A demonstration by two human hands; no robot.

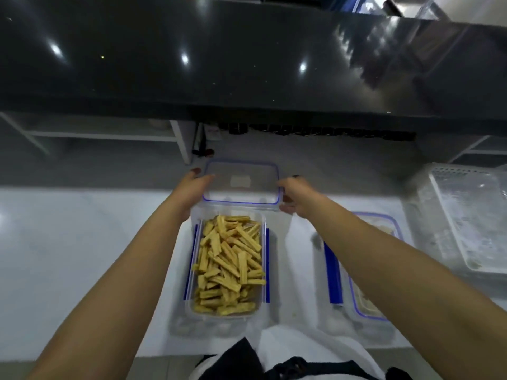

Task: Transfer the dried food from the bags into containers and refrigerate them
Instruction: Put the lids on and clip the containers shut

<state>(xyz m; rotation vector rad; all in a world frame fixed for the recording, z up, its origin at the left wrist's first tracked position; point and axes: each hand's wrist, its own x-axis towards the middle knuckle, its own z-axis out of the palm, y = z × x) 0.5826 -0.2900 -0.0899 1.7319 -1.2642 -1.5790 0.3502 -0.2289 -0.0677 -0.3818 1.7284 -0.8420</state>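
At 12 o'clock of the filled container (229, 266) on the white tabletop (82, 242), left hand (192, 187) and right hand (295, 196) each grip the clear lid (242, 185). I'd square its edges, press down, then snap all 4 blue clips.

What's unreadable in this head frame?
- Second container: right forearm covers most of it; contents unclear.
- Left hand and right hand fingers: partly behind the clear lid.
- White tray: cut off by the right edge.
- Under-counter shelf: blurred, dim.
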